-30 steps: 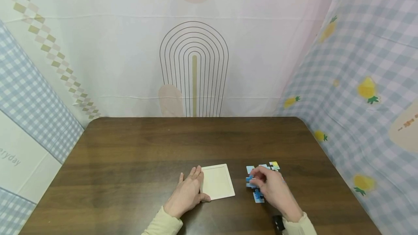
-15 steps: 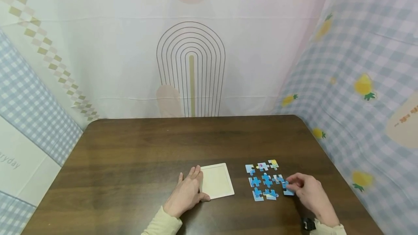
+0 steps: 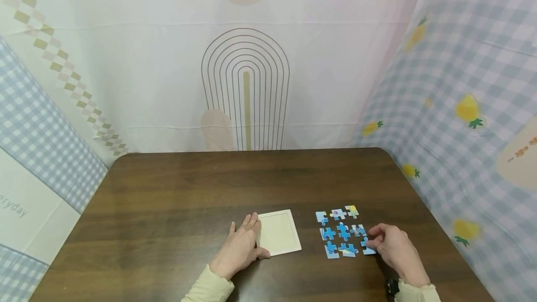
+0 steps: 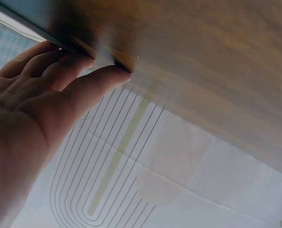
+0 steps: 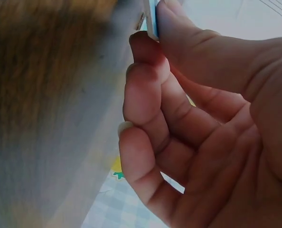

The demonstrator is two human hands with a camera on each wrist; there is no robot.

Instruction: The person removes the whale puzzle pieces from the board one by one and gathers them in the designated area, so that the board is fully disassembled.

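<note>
Beside a pale square puzzle tray [image 3: 278,234], my left hand [image 3: 237,248] rests with its fingers extended along the tray's left side and the thumb at the near corner. The left wrist view shows this hand [image 4: 41,95] and its fingertips against the tray's edge. My right hand [image 3: 396,250] pinches a blue puzzle piece [image 3: 369,250] at the near right corner of a group of pieces. In the right wrist view, the piece's thin edge [image 5: 152,19] shows by the thumb, with the other fingers curled below.
Several other jigsaw pieces [image 3: 343,231] lie in three loose rows to the right of the tray, with small gaps between them. The brown wooden table [image 3: 168,199] ends at a patterned cloth [image 3: 168,83] behind and at cloths on both sides.
My right hand has gone from the left of the group to its near right corner with a piece, then shifted that piece slightly left and nearer. My left hand stays at the tray.
</note>
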